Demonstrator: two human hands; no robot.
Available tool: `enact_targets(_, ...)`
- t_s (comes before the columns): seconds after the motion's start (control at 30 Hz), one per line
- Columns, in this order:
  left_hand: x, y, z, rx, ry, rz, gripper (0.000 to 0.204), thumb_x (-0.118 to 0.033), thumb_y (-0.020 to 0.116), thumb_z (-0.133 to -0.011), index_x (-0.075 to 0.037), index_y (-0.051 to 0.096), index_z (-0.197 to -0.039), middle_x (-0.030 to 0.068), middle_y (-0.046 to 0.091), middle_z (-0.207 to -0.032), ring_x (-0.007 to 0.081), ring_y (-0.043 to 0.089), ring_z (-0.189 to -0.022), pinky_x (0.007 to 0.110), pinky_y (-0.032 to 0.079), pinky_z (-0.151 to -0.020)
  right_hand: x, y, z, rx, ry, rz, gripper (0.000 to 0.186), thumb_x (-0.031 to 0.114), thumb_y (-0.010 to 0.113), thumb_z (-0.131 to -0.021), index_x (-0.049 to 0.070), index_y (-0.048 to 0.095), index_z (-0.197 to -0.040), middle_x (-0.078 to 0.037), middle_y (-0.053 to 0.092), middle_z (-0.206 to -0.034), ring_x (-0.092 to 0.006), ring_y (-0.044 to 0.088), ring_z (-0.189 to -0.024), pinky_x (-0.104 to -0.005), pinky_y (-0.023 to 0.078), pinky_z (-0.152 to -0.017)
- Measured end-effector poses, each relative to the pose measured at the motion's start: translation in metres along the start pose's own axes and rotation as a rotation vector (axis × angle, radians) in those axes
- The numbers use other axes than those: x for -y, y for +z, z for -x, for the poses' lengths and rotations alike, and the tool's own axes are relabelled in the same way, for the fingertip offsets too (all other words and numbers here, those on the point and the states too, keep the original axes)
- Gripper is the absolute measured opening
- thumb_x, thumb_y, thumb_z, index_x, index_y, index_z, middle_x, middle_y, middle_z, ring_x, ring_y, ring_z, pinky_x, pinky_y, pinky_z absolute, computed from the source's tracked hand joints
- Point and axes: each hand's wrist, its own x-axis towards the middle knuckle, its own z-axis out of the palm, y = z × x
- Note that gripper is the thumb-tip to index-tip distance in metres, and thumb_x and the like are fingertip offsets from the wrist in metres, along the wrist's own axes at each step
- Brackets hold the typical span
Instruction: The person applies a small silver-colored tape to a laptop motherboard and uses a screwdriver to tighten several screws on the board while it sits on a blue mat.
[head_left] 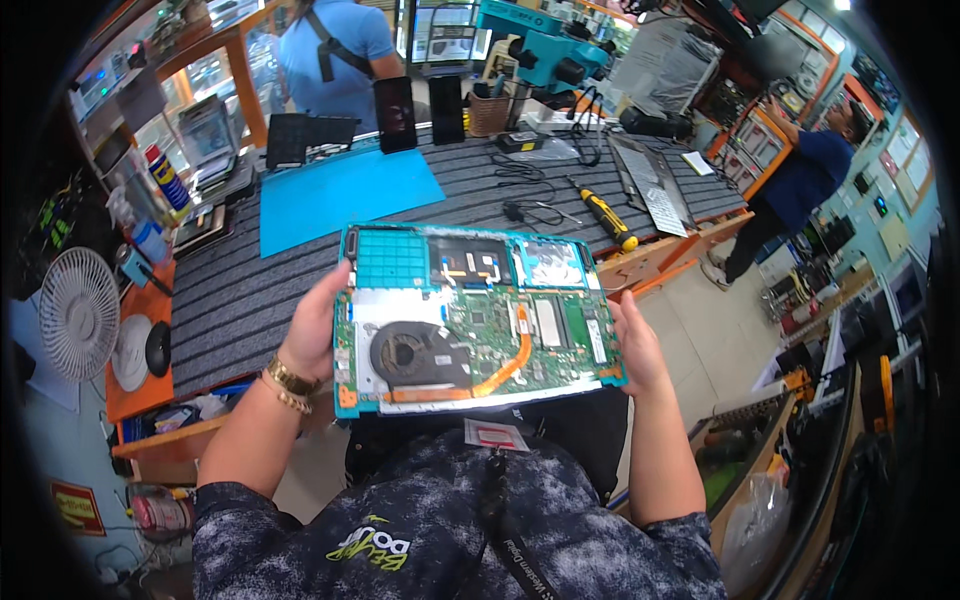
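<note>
Between my hands I hold an opened laptop base (480, 330), tilted so its inside faces me. It has a teal frame, a green circuit board, a black round fan (405, 354) at lower left and a copper heat pipe (522, 350) across the middle. My left hand (318, 325) is closed on its left edge, thumb at the upper left side. My right hand (636, 343) grips the right edge, its fingers partly hidden behind the base. Beyond it on the bench lie a blue mat (345, 195) and a yellow-and-black screwdriver (608, 218).
A grey striped mat (230, 330) covers the bench. A loose keyboard (655, 190), black cables (530, 180) and two phones (396, 115) lie or stand farther back, near a teal microscope (560, 50). A white fan (78, 312) stands left. Two other people are beyond the bench.
</note>
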Motion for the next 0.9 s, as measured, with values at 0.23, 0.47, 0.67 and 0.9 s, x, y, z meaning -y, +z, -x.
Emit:
enact_targets(0.23, -0.070, -0.063, 0.002, -0.307, 0.232, -0.292, 0.067, -0.059, 0.048, -0.117, -0.002, 0.062, -0.151, 0.0151, 0.073, -0.144, 0.0268, 0.075, -0.124, 0.042, 0.061, -0.107, 0.012, 0.070, -0.096, -0.036, 0.156, 0.328, 0.069, 0.055, 0.055, -0.116, -0.004, 0.060, -0.152, -0.012, 0.076, -0.128, -0.0175, 0.075, -0.104, -0.0345, 0.063, -0.085)
enact_targets(0.47, -0.086, -0.133, 0.004, -0.847, 0.547, -0.819, 0.099, -0.069, 0.052, -0.112, 0.008, 0.034, -0.171, 0.0253, 0.032, -0.180, 0.0303, 0.031, -0.168, 0.036, 0.023, -0.135, 0.014, 0.103, -0.190, 0.197, 0.143, 0.811, 0.076, 0.065, 0.054, -0.113, -0.007, 0.066, -0.135, -0.006, 0.063, -0.081, -0.0161, 0.065, -0.053, -0.0322, 0.053, -0.041)
enact_targets(0.67, -0.080, -0.131, 0.001, -0.983, 0.487, -0.828, 0.084, -0.068, 0.051, -0.114, 0.012, 0.075, -0.127, 0.0176, 0.077, -0.122, 0.0217, 0.067, -0.111, 0.035, 0.051, -0.102, 0.013, 0.109, -0.230, 0.260, 0.004, 0.958, 0.068, 0.059, 0.056, -0.114, -0.007, 0.067, -0.128, -0.005, 0.058, -0.070, -0.0151, 0.056, -0.041, -0.0321, 0.044, -0.034)
enact_targets(0.9, -0.080, -0.125, 0.003, -1.119, 0.428, -1.154, 0.088, -0.070, 0.047, -0.114, 0.013, 0.074, -0.130, 0.0241, 0.078, -0.124, 0.0278, 0.070, -0.118, 0.037, 0.050, -0.108, -0.001, 0.107, -0.222, 0.200, -0.093, 0.906, 0.056, 0.050, 0.055, -0.117, 0.002, 0.068, -0.142, 0.000, 0.054, -0.073, -0.0114, 0.050, -0.039, -0.0289, 0.036, -0.034)
